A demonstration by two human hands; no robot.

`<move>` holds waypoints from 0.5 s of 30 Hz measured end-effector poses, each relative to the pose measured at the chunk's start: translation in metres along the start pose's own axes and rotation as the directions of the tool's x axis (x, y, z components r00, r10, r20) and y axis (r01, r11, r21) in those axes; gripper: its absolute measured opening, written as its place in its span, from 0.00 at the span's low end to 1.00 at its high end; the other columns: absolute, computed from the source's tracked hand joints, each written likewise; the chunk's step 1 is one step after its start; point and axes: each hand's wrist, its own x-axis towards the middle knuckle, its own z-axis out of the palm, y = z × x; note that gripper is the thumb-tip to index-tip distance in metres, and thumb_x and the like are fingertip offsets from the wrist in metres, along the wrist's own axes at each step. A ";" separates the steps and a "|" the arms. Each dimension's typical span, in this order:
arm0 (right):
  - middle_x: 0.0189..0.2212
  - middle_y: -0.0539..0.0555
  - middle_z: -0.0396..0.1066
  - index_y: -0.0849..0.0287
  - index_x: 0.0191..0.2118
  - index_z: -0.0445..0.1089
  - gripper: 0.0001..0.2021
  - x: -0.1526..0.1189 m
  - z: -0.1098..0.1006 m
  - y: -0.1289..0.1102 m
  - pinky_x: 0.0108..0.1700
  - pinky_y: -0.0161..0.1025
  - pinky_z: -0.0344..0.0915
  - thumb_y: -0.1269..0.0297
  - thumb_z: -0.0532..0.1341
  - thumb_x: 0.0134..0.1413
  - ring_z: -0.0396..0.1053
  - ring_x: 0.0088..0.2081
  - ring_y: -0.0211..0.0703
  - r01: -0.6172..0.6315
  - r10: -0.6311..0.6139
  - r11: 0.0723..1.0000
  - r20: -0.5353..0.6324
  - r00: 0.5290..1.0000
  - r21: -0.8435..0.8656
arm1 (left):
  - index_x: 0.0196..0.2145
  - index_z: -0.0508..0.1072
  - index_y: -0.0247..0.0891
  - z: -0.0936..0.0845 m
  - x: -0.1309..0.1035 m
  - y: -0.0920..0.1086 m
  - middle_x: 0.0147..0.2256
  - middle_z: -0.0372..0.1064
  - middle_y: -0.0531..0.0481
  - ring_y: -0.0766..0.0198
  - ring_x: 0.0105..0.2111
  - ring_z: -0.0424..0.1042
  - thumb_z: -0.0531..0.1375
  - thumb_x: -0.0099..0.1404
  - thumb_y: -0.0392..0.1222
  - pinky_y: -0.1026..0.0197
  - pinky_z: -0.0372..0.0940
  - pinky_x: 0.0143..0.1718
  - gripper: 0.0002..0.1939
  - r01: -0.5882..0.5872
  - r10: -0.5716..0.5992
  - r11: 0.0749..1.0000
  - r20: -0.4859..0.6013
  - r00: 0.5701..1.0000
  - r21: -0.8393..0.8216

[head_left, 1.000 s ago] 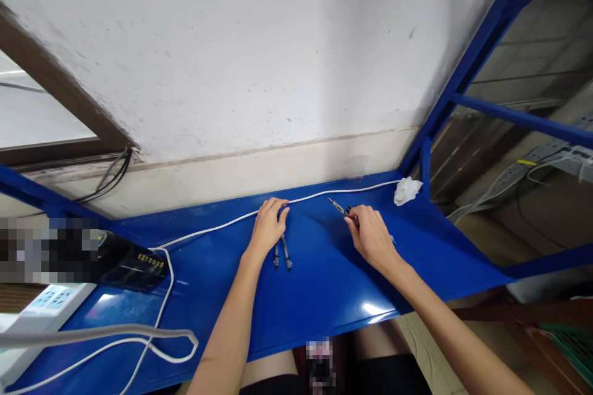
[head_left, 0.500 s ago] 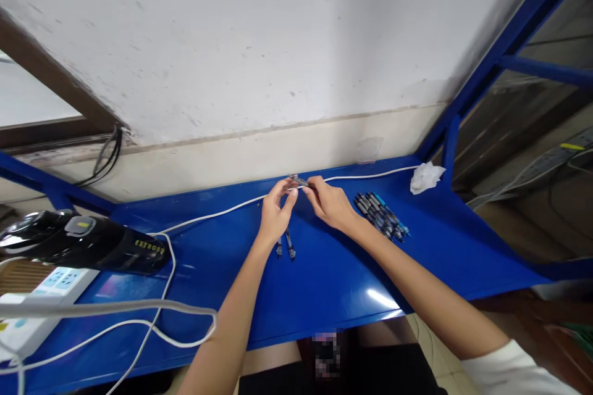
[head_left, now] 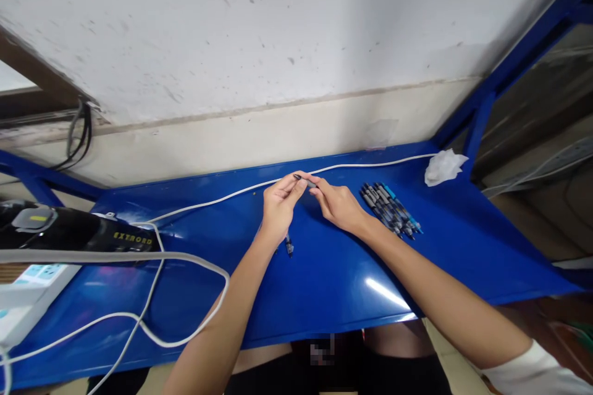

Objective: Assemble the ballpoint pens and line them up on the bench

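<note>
Above the blue table (head_left: 324, 296), both hands meet around a dark grey pen (head_left: 306, 182). The fingertips of my left hand (head_left: 279, 203) close on its left end. My right hand (head_left: 337, 202) pinches the right end, so much of the pen is covered. Below my left wrist lies another pen (head_left: 290, 245) on the table, partly hidden, with the tip of one more just showing beside it. To the right of my right hand rests a row of several pens (head_left: 386, 208), dark ones plus a light-blue one at the edge.
A white cable (head_left: 231, 194) runs along the back of the table and loops at the left. A black bottle-like object marked EXTRORD (head_left: 125, 239) lies by a white power strip (head_left: 34, 296). Crumpled white tissue (head_left: 443, 166) sits at the back right, near the blue frame (head_left: 477, 129).
My fingers have shifted on the pen, and the left fingers now press closer together around it. The whole view has turned slightly. The row of pens stays where it lay.
</note>
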 end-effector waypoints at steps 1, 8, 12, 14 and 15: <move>0.41 0.59 0.82 0.59 0.64 0.63 0.19 0.000 0.001 0.000 0.32 0.37 0.61 0.56 0.45 0.84 0.78 0.31 0.46 -0.002 0.002 1.000 0.001 1.000 0.001 | 0.44 0.84 0.41 0.001 0.000 0.000 0.46 0.85 0.44 0.50 0.51 0.83 0.70 0.71 0.51 0.48 0.75 0.59 0.12 0.001 -0.001 1.000 -0.026 1.000 0.018; 0.32 0.56 0.79 0.57 0.50 0.66 0.20 0.000 0.000 -0.002 0.29 0.38 0.52 0.53 0.42 0.84 0.75 0.27 0.44 0.010 -0.010 1.000 -0.019 1.000 -0.022 | 0.43 0.86 0.40 0.010 -0.005 0.000 0.42 0.86 0.47 0.53 0.45 0.85 0.73 0.67 0.48 0.50 0.79 0.52 0.11 0.014 -0.010 1.000 -0.180 0.984 0.019; 0.30 0.55 0.78 0.57 0.47 0.67 0.21 0.000 0.001 -0.002 0.29 0.38 0.50 0.52 0.42 0.84 0.73 0.27 0.43 0.005 -0.005 1.000 0.000 1.000 -0.030 | 0.41 0.86 0.39 0.013 -0.006 -0.002 0.41 0.86 0.47 0.53 0.44 0.85 0.75 0.65 0.47 0.50 0.79 0.53 0.10 -0.004 0.016 0.999 -0.270 0.963 0.044; 0.30 0.55 0.78 0.57 0.46 0.67 0.21 -0.001 0.003 -0.002 0.29 0.38 0.50 0.52 0.43 0.84 0.73 0.27 0.44 -0.005 0.005 0.999 0.010 1.000 -0.038 | 0.39 0.86 0.39 0.011 -0.005 -0.003 0.39 0.85 0.47 0.54 0.42 0.84 0.75 0.65 0.47 0.50 0.79 0.51 0.10 -0.006 0.030 0.997 -0.297 0.954 0.081; 0.30 0.55 0.78 0.57 0.46 0.67 0.21 0.000 0.004 -0.002 0.29 0.38 0.50 0.51 0.44 0.84 0.73 0.28 0.44 -0.009 0.010 0.999 0.012 1.000 -0.044 | 0.37 0.86 0.38 0.010 -0.004 -0.004 0.38 0.85 0.47 0.55 0.41 0.84 0.76 0.64 0.47 0.51 0.79 0.50 0.10 -0.007 0.037 0.995 -0.304 0.952 0.100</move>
